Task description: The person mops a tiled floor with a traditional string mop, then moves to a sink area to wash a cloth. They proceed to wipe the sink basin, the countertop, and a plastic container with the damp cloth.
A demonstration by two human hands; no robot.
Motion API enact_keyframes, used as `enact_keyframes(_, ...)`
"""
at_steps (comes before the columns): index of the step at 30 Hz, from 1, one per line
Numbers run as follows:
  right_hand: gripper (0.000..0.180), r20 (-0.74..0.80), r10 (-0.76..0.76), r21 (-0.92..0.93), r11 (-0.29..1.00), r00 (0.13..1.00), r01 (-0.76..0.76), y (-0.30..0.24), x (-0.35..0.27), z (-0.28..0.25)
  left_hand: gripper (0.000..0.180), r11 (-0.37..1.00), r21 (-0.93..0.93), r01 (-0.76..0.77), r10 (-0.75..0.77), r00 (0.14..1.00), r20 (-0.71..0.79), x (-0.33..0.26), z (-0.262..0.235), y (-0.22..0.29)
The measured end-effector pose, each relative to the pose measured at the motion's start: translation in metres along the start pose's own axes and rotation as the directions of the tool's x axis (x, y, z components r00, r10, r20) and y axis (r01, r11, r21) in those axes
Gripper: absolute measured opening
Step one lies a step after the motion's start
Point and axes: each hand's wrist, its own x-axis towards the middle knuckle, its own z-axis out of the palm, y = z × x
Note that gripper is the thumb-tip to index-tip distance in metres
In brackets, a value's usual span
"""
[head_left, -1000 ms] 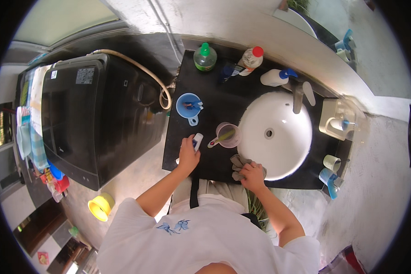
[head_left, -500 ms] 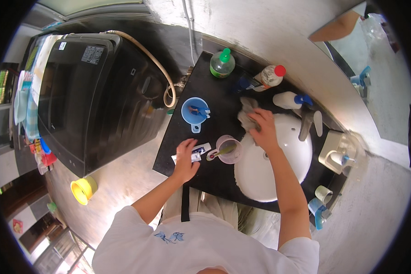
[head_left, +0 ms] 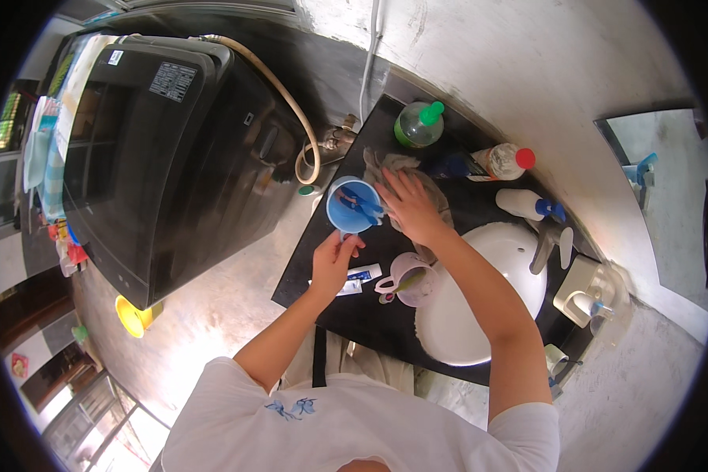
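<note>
My left hand [head_left: 332, 263] pinches the handle of a light blue cup [head_left: 341, 223] near the counter's left edge. Blue items lean inside the cup; their kind is hard to make out. Just right of it, my right hand [head_left: 409, 206] lies with spread fingers on a crumpled grey cloth [head_left: 435, 197], pressing it to the black counter [head_left: 370, 318]. Below my left hand are toothpaste tubes [head_left: 363, 274], partly covered by that hand. A pale pink mug [head_left: 405, 267] with a green stick-like item inside stands beside the sink, left of my right forearm.
Along the wall stand a green-capped bottle [head_left: 419, 126], a red-capped bottle [head_left: 505, 161] and a white bottle with a blue top [head_left: 521, 203]. The white sink [head_left: 480, 315] and tap [head_left: 544, 245] lie right. A dark washing machine [head_left: 165, 165] is left, a yellow bucket [head_left: 134, 316] on the floor.
My left hand has moved from the toothpaste tubes up to the blue cup's handle. My right hand has slid the cloth left, from the sink's edge to beside the cup.
</note>
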Motion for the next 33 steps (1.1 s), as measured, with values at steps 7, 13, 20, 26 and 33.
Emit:
enact_keyframes(7, 0.059, -0.132, -0.026, 0.101, 0.994, 0.991, 0.040, -0.007, 0.085, 0.018, 0.024, 0.998, -0.056, 0.029, -0.037, 0.988, -0.149, 0.027, -0.053, 0.018)
enact_keyframes(13, 0.050, 0.002, -0.277, 0.403, 0.880, 0.961, 0.253, -0.001, 0.040, 0.012, 0.023, 0.986, -0.145, -0.080, 0.058, 0.987, -0.151, 0.064, -0.053, 0.043)
enact_keyframes(20, 0.049, 0.213, -0.067, 0.366, 0.930, 0.975, -0.016, 0.019, -0.066, -0.034, 0.023, 0.982, -0.188, 0.004, -0.016, 0.998, -0.065, 0.067, -0.026, 0.039)
enact_keyframes(26, 0.043, -0.054, 0.189, 0.324, 0.932, 0.980, -0.162, -0.026, -0.051, -0.114, 0.014, 0.967, -0.253, 0.002, -0.004, 1.000, -0.008, 0.087, -0.002, 0.036)
enact_keyframes(33, 0.039, -0.357, 0.314, 0.184, 0.947, 0.880, -0.263, 0.024, 0.066, -0.144, 0.023, 0.957, -0.207, -0.205, 0.179, 0.974, -0.139, 0.112, 0.044, 0.060)
